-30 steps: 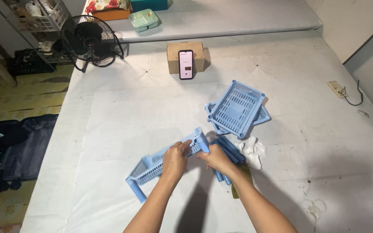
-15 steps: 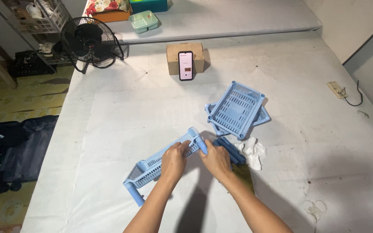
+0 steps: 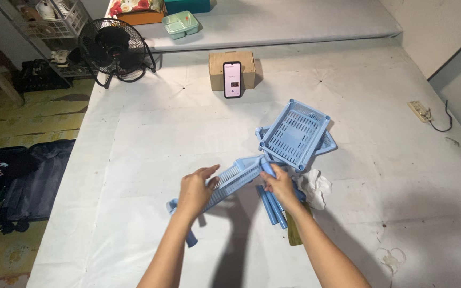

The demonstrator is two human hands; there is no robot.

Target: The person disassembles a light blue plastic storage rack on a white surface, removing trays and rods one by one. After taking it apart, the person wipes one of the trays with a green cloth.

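Note:
I hold a light blue slotted plastic tray (image 3: 231, 176) tilted above the white surface, a short blue leg on its lower left corner. My left hand (image 3: 194, 191) rests on the tray's near long side, fingers spread over the rim. My right hand (image 3: 280, 185) grips the tray's right end at a corner post. Loose blue tubes (image 3: 271, 205) lie on the surface just under my right wrist. Two more blue trays (image 3: 294, 133) sit stacked beyond my right hand.
A crumpled white cloth (image 3: 315, 186) lies right of the tubes. A phone (image 3: 232, 79) leans on a cardboard box (image 3: 232, 68) at the back. A black fan (image 3: 114, 50) stands far left; a power strip (image 3: 419, 110) lies at the right. The surface's left edge drops to the floor.
The tray has been lifted and swung toward the stacked trays, its right end raised. My left hand opened over the rim. My right hand moved up and right.

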